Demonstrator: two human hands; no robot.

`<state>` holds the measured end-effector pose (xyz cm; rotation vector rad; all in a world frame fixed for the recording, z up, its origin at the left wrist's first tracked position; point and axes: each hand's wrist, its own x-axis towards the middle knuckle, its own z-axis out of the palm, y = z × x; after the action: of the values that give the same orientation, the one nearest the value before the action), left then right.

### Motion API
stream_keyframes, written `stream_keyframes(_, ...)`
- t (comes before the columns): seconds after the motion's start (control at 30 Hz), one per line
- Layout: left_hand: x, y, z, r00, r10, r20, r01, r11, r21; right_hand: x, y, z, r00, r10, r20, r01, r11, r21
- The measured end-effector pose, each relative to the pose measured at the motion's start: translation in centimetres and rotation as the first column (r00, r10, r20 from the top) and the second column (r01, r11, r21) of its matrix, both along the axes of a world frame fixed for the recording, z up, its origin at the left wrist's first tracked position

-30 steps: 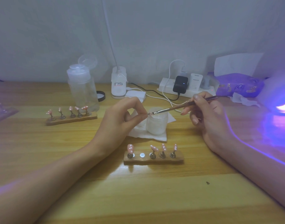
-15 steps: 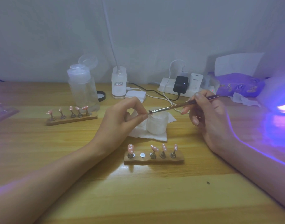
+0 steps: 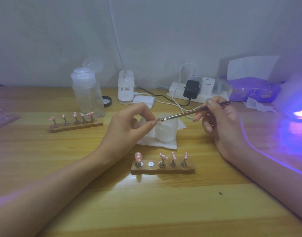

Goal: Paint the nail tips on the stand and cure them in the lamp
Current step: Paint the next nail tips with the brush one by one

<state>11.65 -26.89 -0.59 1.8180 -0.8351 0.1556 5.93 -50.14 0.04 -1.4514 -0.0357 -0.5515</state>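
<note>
My left hand [image 3: 129, 127] pinches a small nail tip [image 3: 158, 119] between thumb and forefinger, above a frosted white jar [image 3: 165, 132]. My right hand [image 3: 220, 124] grips a thin brush [image 3: 189, 113], and its bristles touch the pinched tip. In front of me lies a wooden stand [image 3: 162, 169] with several pink nail tips on pegs and one bare magnet spot [image 3: 151, 163]. A second wooden stand [image 3: 75, 126] with pink tips sits at the left. The curing lamp [image 3: 299, 113] glows purple at the right edge.
The jar stands on a white tissue [image 3: 157, 142]. Behind are a clear pump bottle [image 3: 87, 94], a white desk-lamp base [image 3: 126, 89], cotton pads [image 3: 143, 100], a power strip with chargers [image 3: 191, 91] and a purple wipes pack [image 3: 253, 89]. A dark tray [image 3: 1, 118] lies far left.
The brush tip has dipped slightly and come onto the nail tip that my left hand pinches. Both hands otherwise stay in place.
</note>
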Motion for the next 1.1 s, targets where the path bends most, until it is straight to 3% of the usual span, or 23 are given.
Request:
stream_keyframes(0.13,0.0,0.0,0.0,1.000,-0.002,0.001,0.002,1.000,0.001,-0.1,0.2,0.1,0.998,0.035,0.053,-0.036,0.999,0.033)
stream_keyframes(0.7,0.0,0.0,0.0,1.000,-0.014,-0.002,0.014,1.000,-0.016,0.0,0.2,0.0,1.000,-0.002,0.016,0.003,0.997,-0.072)
stream_keyframes(0.83,0.0,0.0,-0.1,1.000,-0.006,-0.004,0.006,1.000,-0.011,-0.2,-0.1,0.4,0.995,-0.084,0.054,0.084,0.996,-0.004)
stream_keyframes(1.0,0.0,0.0,-0.1,1.000,-0.002,0.002,0.002,1.000,0.001,-0.4,-0.8,1.1,0.976,-0.219,-0.021,0.220,0.967,0.128)
stream_keyframes(1.1,0.0,0.0,-0.1,1.000,0.001,-0.001,-0.001,1.000,0.000,-0.5,-1.0,1.3,0.978,-0.207,-0.013,0.206,0.961,0.183)
